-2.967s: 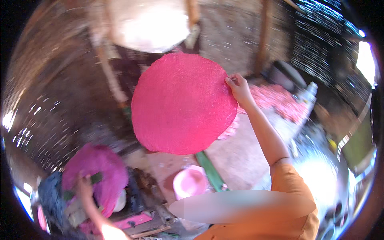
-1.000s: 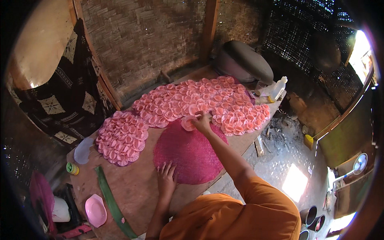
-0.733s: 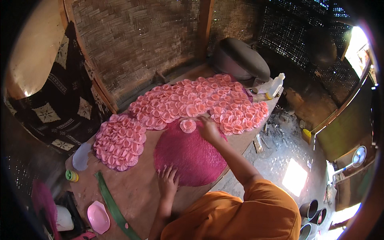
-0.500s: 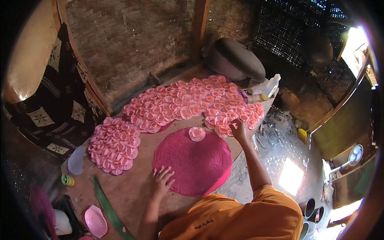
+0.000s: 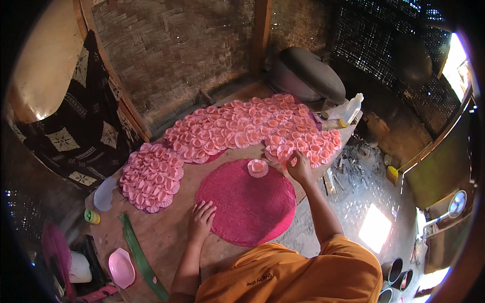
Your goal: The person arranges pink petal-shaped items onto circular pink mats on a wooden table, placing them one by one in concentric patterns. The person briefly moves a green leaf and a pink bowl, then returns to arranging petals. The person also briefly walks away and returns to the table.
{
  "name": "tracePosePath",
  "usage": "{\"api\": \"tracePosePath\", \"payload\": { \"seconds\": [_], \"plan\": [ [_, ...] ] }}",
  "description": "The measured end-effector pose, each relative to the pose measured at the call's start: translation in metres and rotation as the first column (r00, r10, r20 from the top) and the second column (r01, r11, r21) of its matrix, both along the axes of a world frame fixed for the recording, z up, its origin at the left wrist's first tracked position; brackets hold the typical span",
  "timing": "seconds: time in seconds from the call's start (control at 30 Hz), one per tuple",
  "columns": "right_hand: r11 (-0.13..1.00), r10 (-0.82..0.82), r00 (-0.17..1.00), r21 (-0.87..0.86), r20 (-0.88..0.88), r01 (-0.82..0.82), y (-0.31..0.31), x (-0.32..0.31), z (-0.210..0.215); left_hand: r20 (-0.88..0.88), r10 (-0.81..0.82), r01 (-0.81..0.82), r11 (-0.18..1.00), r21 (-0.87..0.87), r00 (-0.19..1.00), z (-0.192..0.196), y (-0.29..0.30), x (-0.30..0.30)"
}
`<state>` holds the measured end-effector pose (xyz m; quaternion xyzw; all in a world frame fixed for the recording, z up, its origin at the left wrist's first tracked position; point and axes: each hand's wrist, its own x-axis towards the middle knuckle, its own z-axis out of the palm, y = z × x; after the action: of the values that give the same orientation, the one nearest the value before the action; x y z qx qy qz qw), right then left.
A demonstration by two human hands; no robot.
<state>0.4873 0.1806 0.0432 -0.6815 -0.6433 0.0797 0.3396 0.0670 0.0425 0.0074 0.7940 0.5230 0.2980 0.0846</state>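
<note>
The right hand [image 5: 300, 168] bends over the near right side of the frilled pink pieces [image 5: 242, 121], its fingers drawn together, with a bit of pink at their tips. Whether they pinch a piece or only touch one, I cannot tell. The left hand [image 5: 201, 220] lies at the left edge of the round pink sheet [image 5: 242, 212], fingers flat and slightly spread.

The sheet lies on the near part of the tabletop [image 5: 172, 232], just short of the crowded pieces, with a lone frilled piece [image 5: 258, 168] at its far edge. That piece could slide or tip if the sheet were tugged or the right wrist brushed it. The pieces look thin and overlap, so lifting one might drag or crease its neighbours. The sheet's right side comes close to the tabletop's edge; a push that way might leave it overhanging.

The right hand hides the pieces directly under it. Overlap hides most of the surface beneath the pile. The orange sleeve [image 5: 348, 262] covers the near right tabletop edge, and the dark pots [image 5: 391, 270] at the lower right are dim and partly cut off.
</note>
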Motion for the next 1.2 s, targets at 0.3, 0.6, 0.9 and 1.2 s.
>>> {"api": "tracePosePath", "payload": {
  "seconds": [0.3, 0.6, 0.9, 1.2],
  "plan": [
    [0.971, 0.163, 0.826, -0.06, -0.539, -0.23, 0.005, -0.041, -0.029, -0.006, 0.011, -0.01, 1.0, 0.026, 1.0, 0.001, 0.001, 0.002],
    [0.981, 0.154, 0.987, 0.13, -0.052, -0.146, -0.02, -0.043, -0.01, 0.027, 0.03, -0.03, 0.999, 0.018, 0.999, -0.001, 0.003, 0.001],
    [1.0, -0.008, 0.999, 0.028, 0.05, 0.007, 0.0, 0.064, -0.007, 0.096, 0.235, -0.241, 0.969, 0.056, 0.967, -0.02, 0.004, 0.013],
    [0.997, -0.064, 0.988, 0.056, 0.138, 0.056, -0.002, 0.056, -0.016, 0.056, 0.249, -0.25, 0.968, 0.024, 0.967, -0.005, -0.002, 0.013]
  ]
}}
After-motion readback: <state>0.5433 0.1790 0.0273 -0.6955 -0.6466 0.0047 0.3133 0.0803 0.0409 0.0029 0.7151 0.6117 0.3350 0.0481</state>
